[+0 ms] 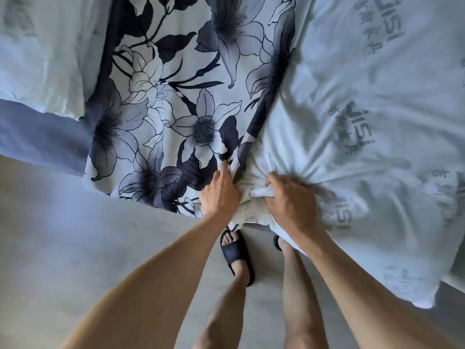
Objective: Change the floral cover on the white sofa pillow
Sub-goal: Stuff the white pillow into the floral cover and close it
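Both bare forearms reach forward and down, converging toward the middle. The left hand [221, 195] lies knuckles up with its index finger stretched forward and the thumb side turned inward. The right hand [289, 200] is clenched, fingers curled tight around a bunch of white cloth.

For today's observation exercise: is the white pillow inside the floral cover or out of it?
Mostly out. The white pillow lies bare beside the floral cover; only the corner gripped by the right hand meets the cover's edge.
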